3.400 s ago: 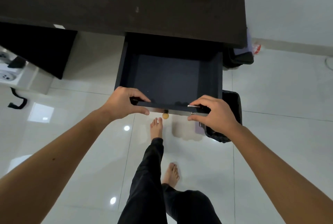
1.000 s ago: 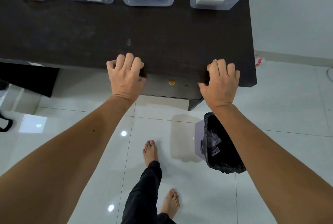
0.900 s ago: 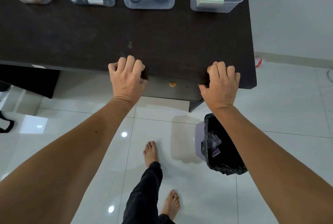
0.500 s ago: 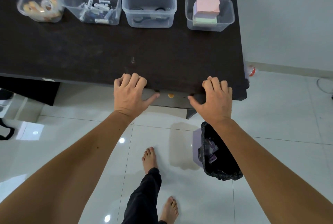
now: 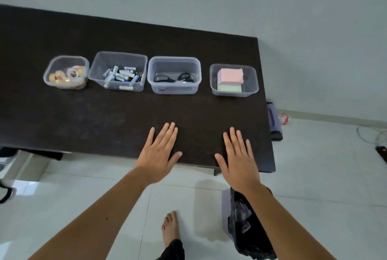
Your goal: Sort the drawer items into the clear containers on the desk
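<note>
Several clear containers stand in a row on the dark desk (image 5: 104, 117). From left to right they hold tape rolls (image 5: 66, 74), batteries (image 5: 119, 74), scissors (image 5: 174, 78) and sticky note pads (image 5: 230, 79). My left hand (image 5: 159, 153) lies flat with fingers spread over the desk's near edge. My right hand (image 5: 238, 157) is spread the same way to its right. Both hands hold nothing. The drawer is pushed in under the desk; only a sliver of its front (image 5: 206, 169) shows between my hands.
A black-lined waste bin (image 5: 245, 226) stands on the white tiled floor below my right arm. My bare foot (image 5: 170, 226) is on the tiles. A purple object (image 5: 273, 121) sits beside the desk's right end, and cables (image 5: 372, 136) lie at the far right.
The drawer went from pulled out to shut. My hands let go of the desk edge and now lie flat and spread on top. The view tilted up, showing all the containers.
</note>
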